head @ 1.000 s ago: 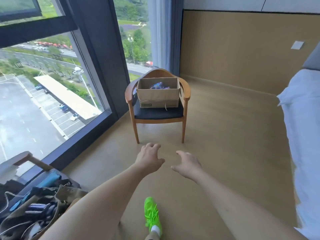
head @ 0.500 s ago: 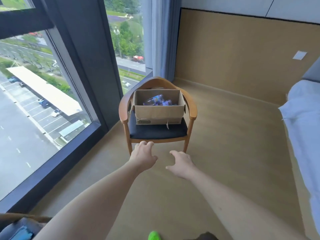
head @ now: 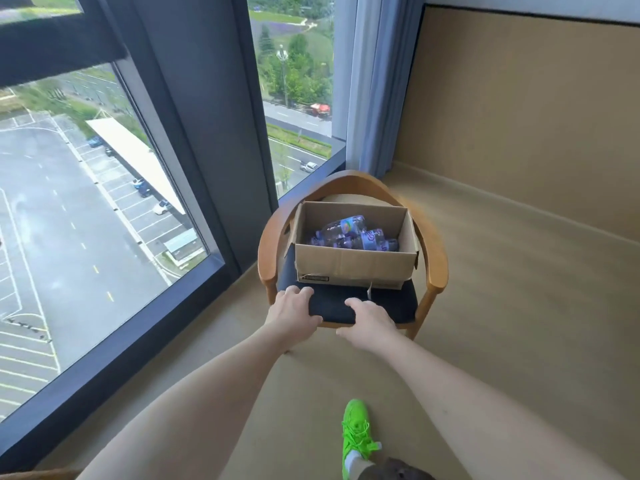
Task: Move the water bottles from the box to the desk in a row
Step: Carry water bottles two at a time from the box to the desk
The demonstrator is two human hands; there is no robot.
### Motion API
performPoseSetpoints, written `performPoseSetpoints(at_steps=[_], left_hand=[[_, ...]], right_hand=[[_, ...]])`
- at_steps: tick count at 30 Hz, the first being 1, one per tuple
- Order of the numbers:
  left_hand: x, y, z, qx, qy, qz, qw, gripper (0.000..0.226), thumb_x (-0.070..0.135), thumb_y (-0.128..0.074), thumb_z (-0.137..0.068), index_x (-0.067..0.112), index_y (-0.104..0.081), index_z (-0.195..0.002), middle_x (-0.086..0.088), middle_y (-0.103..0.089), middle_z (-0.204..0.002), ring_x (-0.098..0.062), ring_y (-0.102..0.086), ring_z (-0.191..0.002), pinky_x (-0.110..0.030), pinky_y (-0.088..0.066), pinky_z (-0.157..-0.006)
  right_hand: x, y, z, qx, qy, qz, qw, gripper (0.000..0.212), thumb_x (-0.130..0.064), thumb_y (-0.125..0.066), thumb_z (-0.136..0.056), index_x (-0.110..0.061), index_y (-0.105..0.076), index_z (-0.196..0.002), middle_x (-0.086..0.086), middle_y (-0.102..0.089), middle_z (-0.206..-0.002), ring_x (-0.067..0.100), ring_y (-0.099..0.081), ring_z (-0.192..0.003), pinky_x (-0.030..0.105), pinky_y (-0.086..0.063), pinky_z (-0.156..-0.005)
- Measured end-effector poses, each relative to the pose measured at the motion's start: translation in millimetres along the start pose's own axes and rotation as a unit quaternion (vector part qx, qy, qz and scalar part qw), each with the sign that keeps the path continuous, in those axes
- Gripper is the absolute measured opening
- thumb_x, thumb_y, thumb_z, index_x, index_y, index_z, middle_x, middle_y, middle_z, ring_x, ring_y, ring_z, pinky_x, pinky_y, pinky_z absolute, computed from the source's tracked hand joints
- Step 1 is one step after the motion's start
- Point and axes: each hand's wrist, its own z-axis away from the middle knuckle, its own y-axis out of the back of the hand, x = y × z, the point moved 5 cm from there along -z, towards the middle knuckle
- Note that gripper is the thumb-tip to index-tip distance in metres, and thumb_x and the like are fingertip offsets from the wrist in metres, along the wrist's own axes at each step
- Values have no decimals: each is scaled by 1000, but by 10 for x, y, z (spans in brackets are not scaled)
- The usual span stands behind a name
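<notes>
An open cardboard box [head: 349,268] stands on the dark seat of a wooden armchair [head: 434,258] by the window. Several clear water bottles with purple labels [head: 353,233] lie on their sides inside it. Both my arms stretch forward. My left hand [head: 294,315] and my right hand [head: 369,323] hover, fingers loosely bent and holding nothing, in line with the seat's front edge, just short of the box. Whether they touch the seat I cannot tell. No desk is in view.
A floor-to-ceiling window [head: 104,202] runs along the left, with a grey curtain [head: 377,98] behind the chair. A tan wall panel [head: 519,116] closes the far side. My bright green shoe [head: 356,434] is on the beige floor [head: 519,323].
I have walked up to the chair. The box went from far to close, and my hands now reach the seat's front edge. The bed and the bag have left the view.
</notes>
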Motion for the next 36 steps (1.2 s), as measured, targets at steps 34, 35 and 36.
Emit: performPoseSetpoints(at_steps=[34, 35, 36], left_hand=[[113, -297, -4617, -174, 184, 216, 943, 60, 46, -73, -86, 18, -56, -136, -1, -70, -106, -14, -70, -85, -34, -58, -76], [102, -332, -4674, -176, 189, 219, 941, 61, 46, -73, -86, 18, -55, -137, 1, -69, -103, -11, -69, -80, -32, -57, -71], [88, -371, -4724, -178, 198, 222, 938, 61, 47, -73, -86, 18, -55, -137, 1, -68, -102, -10, -68, -79, -31, -57, -68]], right_hand=[[660, 928, -4130, -98, -168, 0, 981, 66, -40, -67, -91, -24, -42, -150, 6, -56, -141, 30, -49, -131, 46, -49, -103], [685, 924, -4207, -100, -172, 3, 980, 65, -38, -66, -91, -24, -42, -150, 7, -56, -140, 31, -48, -131, 46, -49, -102], [715, 915, -4275, -104, -175, 8, 979, 63, -35, -65, -91, -23, -43, -149, 7, -57, -138, 31, -47, -130, 46, -48, -102]])
